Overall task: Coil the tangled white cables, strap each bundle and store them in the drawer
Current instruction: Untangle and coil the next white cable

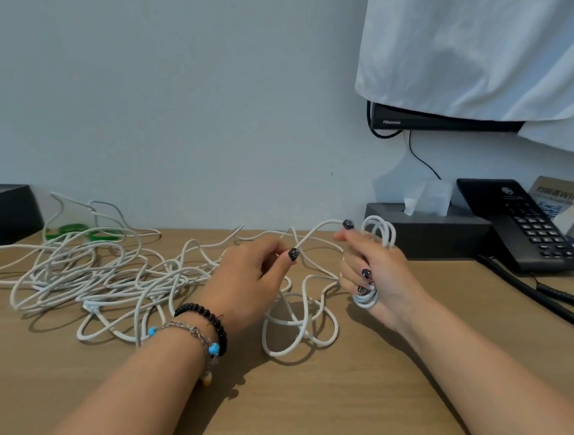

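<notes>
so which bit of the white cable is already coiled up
Only the small coil the right hand grips, looped above and below its fingers. The big pile left of the left hand lies loose and tangled.

Head view, single: worn on my head, facing forward and down, close over the desk (pixel 298 407), wall (pixel 185 89) at far edge.

Both forearms reaching forward, left hand (pixel 254 269) palm down, thumb and forefinger pinching a white cable (pixel 315 233), right hand (pixel 374 272) upright, fingers curled round a coil (pixel 379 231) looped over them
</notes>
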Demonstrator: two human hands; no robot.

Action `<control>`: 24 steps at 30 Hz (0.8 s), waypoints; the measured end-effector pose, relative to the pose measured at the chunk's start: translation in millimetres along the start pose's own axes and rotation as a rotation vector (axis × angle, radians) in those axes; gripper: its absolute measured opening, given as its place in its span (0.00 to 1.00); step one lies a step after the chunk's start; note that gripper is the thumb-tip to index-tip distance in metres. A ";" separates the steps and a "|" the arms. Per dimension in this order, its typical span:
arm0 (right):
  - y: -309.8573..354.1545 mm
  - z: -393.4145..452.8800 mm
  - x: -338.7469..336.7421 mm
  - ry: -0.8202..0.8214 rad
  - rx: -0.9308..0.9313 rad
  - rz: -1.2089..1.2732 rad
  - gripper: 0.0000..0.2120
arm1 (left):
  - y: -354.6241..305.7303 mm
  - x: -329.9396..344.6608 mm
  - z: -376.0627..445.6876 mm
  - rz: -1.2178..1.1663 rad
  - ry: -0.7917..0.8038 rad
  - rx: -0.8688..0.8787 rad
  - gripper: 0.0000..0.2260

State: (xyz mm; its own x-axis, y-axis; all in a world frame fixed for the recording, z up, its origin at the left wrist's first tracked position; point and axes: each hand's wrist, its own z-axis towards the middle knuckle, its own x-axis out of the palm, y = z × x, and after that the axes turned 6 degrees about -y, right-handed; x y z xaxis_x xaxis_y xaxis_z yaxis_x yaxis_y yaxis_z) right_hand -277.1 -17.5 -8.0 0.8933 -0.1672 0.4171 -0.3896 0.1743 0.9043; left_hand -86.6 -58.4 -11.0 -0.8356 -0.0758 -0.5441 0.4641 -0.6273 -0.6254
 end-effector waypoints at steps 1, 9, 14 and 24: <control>-4.3 -0.2 3.8 0.019 0.024 -0.014 0.17 | -1.0 1.6 -0.3 -0.004 -0.003 0.007 0.08; -15.6 2.2 31.3 0.027 0.040 -0.067 0.11 | -2.7 9.5 -1.1 0.004 0.039 0.047 0.09; -0.4 21.0 33.3 -0.155 -0.071 -0.043 0.13 | -4.4 7.7 -0.7 0.106 0.148 0.045 0.13; 18.9 42.8 0.7 -0.370 0.003 0.558 0.16 | 62.4 -18.8 29.1 0.551 0.174 0.028 0.16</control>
State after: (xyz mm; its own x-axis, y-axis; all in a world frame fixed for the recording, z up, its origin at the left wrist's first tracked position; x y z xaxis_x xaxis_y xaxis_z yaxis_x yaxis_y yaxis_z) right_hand -293.4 -55.9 13.3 0.4220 -0.3749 0.8255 -0.7721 0.3287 0.5439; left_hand -50.5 -118.7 -23.5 -0.4105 -0.2699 -0.8710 0.8071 -0.5521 -0.2093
